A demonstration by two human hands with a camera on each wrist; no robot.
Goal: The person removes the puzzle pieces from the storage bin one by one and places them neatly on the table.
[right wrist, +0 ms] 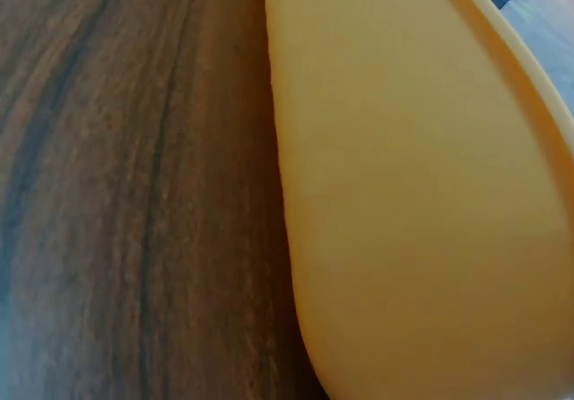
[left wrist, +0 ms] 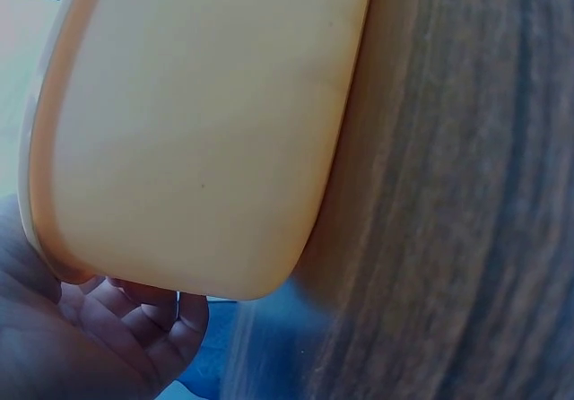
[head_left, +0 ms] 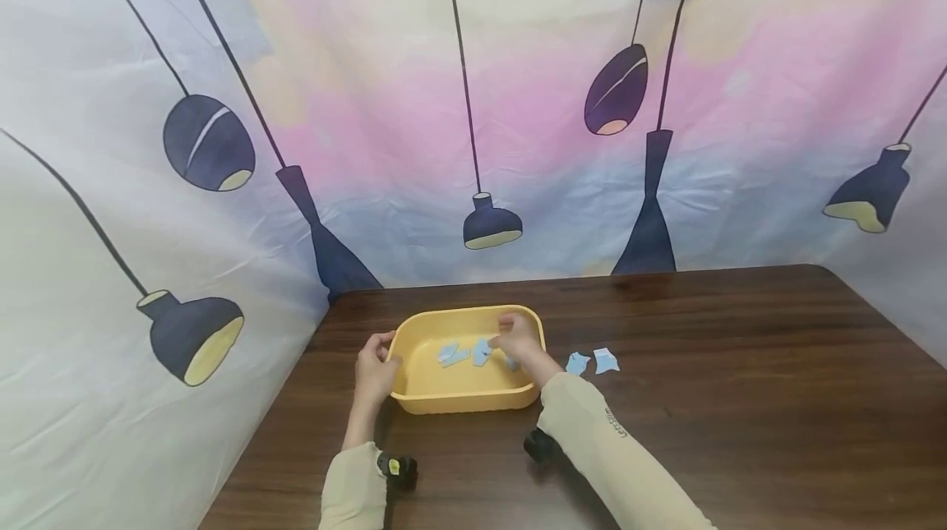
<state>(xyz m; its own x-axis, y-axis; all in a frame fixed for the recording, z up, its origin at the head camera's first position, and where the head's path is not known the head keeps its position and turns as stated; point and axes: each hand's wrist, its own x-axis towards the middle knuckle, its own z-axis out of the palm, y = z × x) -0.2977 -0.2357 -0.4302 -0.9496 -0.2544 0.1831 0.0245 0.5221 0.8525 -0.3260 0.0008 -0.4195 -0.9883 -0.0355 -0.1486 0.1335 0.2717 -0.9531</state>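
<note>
A yellow plastic basin (head_left: 464, 403) stands on the brown table, with several light blue paper scraps (head_left: 454, 355) lying inside it. At the basin's left end, my left hand (head_left: 375, 374) grips the rim; the left wrist view shows the hand (left wrist: 99, 337) with its fingers curled around the end of the basin (left wrist: 197, 149). My right hand (head_left: 520, 339) reaches over the right rim into the basin, fingertips right beside a blue scrap (head_left: 482, 352). I cannot tell whether it pinches that scrap. In the right wrist view the basin's side wall (right wrist: 413, 194) shows, but the hand does not.
Two more blue scraps (head_left: 592, 361) lie on the table just right of the basin. The dark wood table (head_left: 740, 398) stretches further to the right. Behind it hangs a cloth backdrop (head_left: 414, 144) printed with lamps. Black wrist cameras (head_left: 399, 471) sit at both cuffs.
</note>
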